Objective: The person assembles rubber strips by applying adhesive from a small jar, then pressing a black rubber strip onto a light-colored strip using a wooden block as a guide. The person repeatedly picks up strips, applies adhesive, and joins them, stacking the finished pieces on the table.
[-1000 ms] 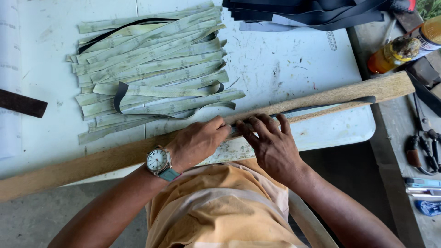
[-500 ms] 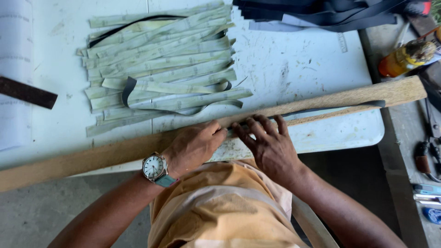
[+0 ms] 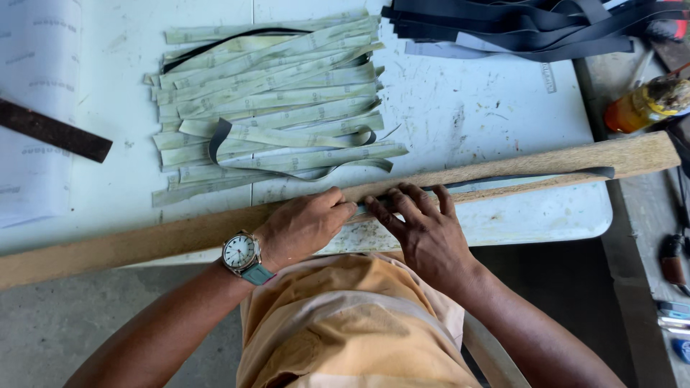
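Observation:
A long wooden plank (image 3: 539,167) lies slantwise over the near edge of a white table (image 3: 474,108). A thin dark strip (image 3: 525,178) with a pale backing runs along the plank's near edge. My left hand (image 3: 305,226), with a wristwatch (image 3: 241,253) on the wrist, pinches the strip's near end against the plank. Beside it, my right hand (image 3: 424,230) presses its fingertips on the same strip. A pile of pale green strips (image 3: 280,108) is spread on the table beyond the plank.
Black strips (image 3: 532,21) are heaped at the table's far right. A dark flat bar (image 3: 54,131) lies on white paper at the left. An orange bottle (image 3: 640,106) and small tools (image 3: 675,259) lie on the surface to the right. Grey floor lies below.
The view has shifted slightly, so the table contents sit further right in frame. Both hands stay on the strip and plank, fingers working close together.

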